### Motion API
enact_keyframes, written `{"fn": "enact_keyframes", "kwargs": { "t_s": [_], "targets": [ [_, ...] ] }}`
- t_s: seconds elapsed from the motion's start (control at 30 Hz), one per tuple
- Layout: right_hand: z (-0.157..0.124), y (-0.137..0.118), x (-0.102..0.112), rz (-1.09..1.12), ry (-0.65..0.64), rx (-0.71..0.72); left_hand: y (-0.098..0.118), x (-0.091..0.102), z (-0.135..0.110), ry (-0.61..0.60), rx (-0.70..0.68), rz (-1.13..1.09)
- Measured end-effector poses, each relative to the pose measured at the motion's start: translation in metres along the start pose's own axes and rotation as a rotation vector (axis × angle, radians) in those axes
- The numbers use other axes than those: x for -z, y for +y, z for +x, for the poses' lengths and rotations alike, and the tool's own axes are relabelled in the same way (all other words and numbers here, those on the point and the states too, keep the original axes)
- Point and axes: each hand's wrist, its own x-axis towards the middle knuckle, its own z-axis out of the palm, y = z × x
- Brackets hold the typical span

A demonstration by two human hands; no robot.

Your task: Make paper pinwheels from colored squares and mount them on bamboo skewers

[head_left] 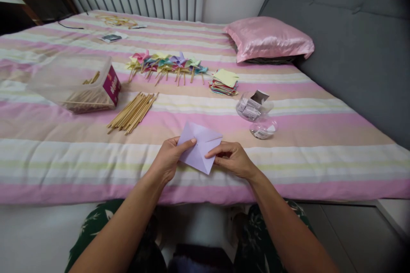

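A square of lilac paper (pixel 200 155) with slits running in from its corners is held just above the bed's near edge. My left hand (pixel 169 155) grips its left side, thumb on top and fingers beneath. On the right side, my right hand (pixel 233 158) pinches the paper's edge between thumb and fingers. A small dark dot shows near the paper's middle. Beyond it lies a row of finished paper pinwheels (pixel 179 62) on sticks, in several colours. A stack of coloured paper squares (pixel 224 82) is to their right, and a bundle of thin wooden sticks (pixel 133 113) lies to the left.
A clear plastic box (pixel 64 79) with more sticks lies on the left. Two small clear containers (pixel 263 128) with small contents sit at right. A pink pillow (pixel 272 40) rests against the grey headboard (pixel 346 51). Striped bedding (pixel 320 136) covers the bed.
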Motion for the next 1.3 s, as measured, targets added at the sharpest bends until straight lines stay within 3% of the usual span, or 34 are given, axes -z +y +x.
{"fn": "enact_keyframes", "kwargs": {
  "t_s": [0.43, 0.77, 1.3],
  "targets": [
    [0.003, -0.0074, 0.0002, 0.03, 0.0, -0.025, -0.0005, -0.002, 0.0004, -0.06, -0.01, 0.082],
    [0.0036, -0.0028, -0.002, -0.023, 0.093, -0.001, -0.0026, -0.003, -0.0006, -0.078, -0.016, 0.078],
    [0.0031, -0.0024, -0.0072, 0.058, 0.178, -0.085, -0.0031, -0.0058, -0.0026, -0.124, -0.005, 0.066]
  ]
}}
